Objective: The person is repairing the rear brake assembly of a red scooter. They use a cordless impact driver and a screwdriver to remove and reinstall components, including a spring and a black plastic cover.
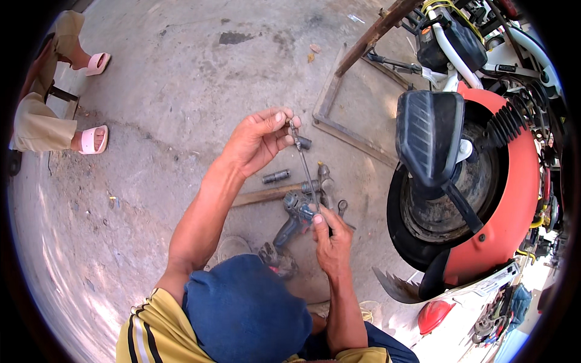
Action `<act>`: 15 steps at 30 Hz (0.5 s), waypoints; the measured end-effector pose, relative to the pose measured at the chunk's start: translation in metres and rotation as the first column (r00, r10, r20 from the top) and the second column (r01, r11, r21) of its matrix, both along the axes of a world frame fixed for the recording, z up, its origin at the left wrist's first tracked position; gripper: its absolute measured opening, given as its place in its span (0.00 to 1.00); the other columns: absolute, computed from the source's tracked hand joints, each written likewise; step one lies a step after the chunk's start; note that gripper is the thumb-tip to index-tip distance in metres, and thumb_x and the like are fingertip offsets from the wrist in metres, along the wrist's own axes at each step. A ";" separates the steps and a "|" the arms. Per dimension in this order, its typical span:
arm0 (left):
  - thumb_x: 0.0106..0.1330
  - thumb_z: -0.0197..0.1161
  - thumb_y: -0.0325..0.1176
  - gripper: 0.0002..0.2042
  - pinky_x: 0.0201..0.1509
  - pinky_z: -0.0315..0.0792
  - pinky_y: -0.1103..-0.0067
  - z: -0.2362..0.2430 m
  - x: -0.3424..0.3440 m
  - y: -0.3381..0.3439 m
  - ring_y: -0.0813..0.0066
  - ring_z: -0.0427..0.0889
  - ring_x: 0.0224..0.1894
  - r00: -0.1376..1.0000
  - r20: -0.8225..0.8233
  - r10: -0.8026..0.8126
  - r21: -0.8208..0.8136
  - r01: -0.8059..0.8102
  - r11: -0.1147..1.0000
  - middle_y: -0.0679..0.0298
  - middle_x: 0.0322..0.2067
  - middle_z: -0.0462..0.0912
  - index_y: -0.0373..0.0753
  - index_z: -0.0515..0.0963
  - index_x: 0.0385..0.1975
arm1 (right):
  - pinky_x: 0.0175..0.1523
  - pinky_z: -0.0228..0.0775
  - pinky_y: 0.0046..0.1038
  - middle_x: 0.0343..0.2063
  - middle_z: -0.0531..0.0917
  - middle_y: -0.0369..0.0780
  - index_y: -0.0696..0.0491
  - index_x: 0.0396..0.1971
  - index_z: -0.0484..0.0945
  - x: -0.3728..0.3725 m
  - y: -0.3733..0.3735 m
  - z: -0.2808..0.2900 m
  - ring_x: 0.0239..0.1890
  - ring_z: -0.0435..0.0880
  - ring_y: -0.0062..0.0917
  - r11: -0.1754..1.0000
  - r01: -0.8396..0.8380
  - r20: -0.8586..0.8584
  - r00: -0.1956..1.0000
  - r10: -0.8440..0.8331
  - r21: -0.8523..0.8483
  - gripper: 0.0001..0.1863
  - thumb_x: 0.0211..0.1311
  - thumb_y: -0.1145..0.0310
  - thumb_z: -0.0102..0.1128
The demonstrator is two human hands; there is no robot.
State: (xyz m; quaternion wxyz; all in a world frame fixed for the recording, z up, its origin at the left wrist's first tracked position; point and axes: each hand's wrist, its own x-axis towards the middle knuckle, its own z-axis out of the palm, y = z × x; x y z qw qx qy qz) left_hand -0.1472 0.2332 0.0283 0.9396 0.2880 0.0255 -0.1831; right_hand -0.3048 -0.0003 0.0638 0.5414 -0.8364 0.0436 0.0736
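A thin metal rod point(307, 171) slants between my two hands, a thicker jointed fitting near its upper end. My left hand point(257, 142) pinches that upper end between thumb and fingers. Lower down and to the right, my right hand point(333, 242) grips the rod's other end. Beneath the rod lie a hammer point(266, 195) with a wooden handle and a grey-and-black cordless power tool point(296, 209). A dark metal socket point(276, 176) rests beside the hammer, and another short dark cylinder point(304, 143) is partly behind my left fingers. A small ring spanner point(343, 207) sits by my right hand.
To the right stands a motorbike with a red fender point(514, 199), a wheel point(417, 212) and a black housing point(430, 139). A rusty metal frame point(357, 142) lies beyond my hands. Someone in pink sandals point(94, 139) is at the left. Blue cloth point(242, 308) blocks the lower middle.
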 end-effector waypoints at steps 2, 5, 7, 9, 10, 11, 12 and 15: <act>0.74 0.69 0.36 0.10 0.52 0.82 0.77 0.002 0.000 -0.001 0.71 0.86 0.47 1.000 0.005 0.001 0.013 -0.001 1.000 0.60 0.45 0.87 0.38 0.84 0.47 | 0.36 0.75 0.29 0.30 0.84 0.42 0.61 0.52 0.84 -0.001 -0.002 0.000 0.28 0.82 0.26 1.000 -0.005 0.001 1.000 0.005 -0.008 0.12 0.77 0.71 0.60; 0.74 0.69 0.36 0.10 0.50 0.81 0.77 0.005 -0.003 -0.001 0.72 0.86 0.45 1.000 -0.015 0.020 0.050 -0.019 0.999 0.60 0.44 0.87 0.37 0.84 0.47 | 0.36 0.75 0.29 0.29 0.84 0.41 0.60 0.51 0.85 -0.004 -0.004 -0.002 0.27 0.83 0.26 0.999 -0.015 0.005 1.000 0.015 -0.030 0.12 0.77 0.70 0.60; 0.74 0.69 0.36 0.10 0.49 0.81 0.77 0.009 -0.002 -0.001 0.72 0.86 0.43 1.000 0.009 0.014 0.112 -0.015 0.994 0.60 0.42 0.88 0.37 0.84 0.47 | 0.34 0.74 0.28 0.29 0.83 0.41 0.60 0.51 0.85 -0.005 -0.006 -0.005 0.26 0.82 0.24 0.998 -0.027 0.009 1.000 0.027 -0.054 0.12 0.77 0.69 0.60; 0.74 0.69 0.36 0.10 0.49 0.81 0.77 0.011 -0.002 0.000 0.73 0.86 0.42 0.999 0.034 0.002 0.170 -0.008 0.985 0.60 0.41 0.88 0.36 0.84 0.46 | 0.33 0.73 0.27 0.28 0.83 0.39 0.60 0.50 0.86 -0.008 -0.009 -0.005 0.25 0.80 0.21 1.000 -0.017 -0.103 0.995 0.019 0.014 0.12 0.78 0.68 0.59; 0.74 0.69 0.36 0.11 0.49 0.81 0.77 0.010 -0.002 0.000 0.74 0.86 0.42 0.999 0.048 -0.011 0.195 0.002 0.981 0.60 0.40 0.88 0.36 0.84 0.46 | 0.32 0.72 0.26 0.28 0.82 0.38 0.59 0.49 0.86 -0.008 -0.011 -0.005 0.24 0.79 0.20 0.999 -0.009 -0.159 0.987 0.017 0.049 0.13 0.79 0.67 0.59; 0.74 0.69 0.36 0.11 0.48 0.81 0.76 0.011 -0.001 -0.002 0.74 0.86 0.41 0.998 0.062 -0.028 0.215 0.014 0.977 0.60 0.40 0.88 0.35 0.84 0.46 | 0.31 0.71 0.25 0.28 0.82 0.37 0.59 0.49 0.86 -0.008 -0.014 -0.004 0.24 0.78 0.19 0.976 0.006 -0.238 0.970 0.047 0.216 0.13 0.79 0.66 0.59; 0.74 0.69 0.36 0.11 0.48 0.81 0.76 0.012 0.000 -0.003 0.74 0.86 0.41 0.997 0.061 -0.045 0.209 0.031 0.977 0.60 0.40 0.89 0.35 0.84 0.46 | 0.30 0.69 0.24 0.27 0.81 0.36 0.59 0.50 0.86 -0.007 -0.017 -0.003 0.23 0.76 0.18 0.925 0.036 -0.310 0.946 0.090 0.377 0.13 0.80 0.66 0.58; 0.74 0.69 0.36 0.11 0.47 0.82 0.75 0.020 0.004 -0.012 0.75 0.86 0.41 0.996 0.046 -0.081 0.208 0.070 0.976 0.60 0.40 0.89 0.34 0.85 0.46 | 0.31 0.68 0.23 0.26 0.79 0.35 0.60 0.51 0.85 -0.008 -0.010 0.006 0.22 0.74 0.17 0.782 0.160 -0.418 0.898 0.138 0.603 0.14 0.81 0.65 0.58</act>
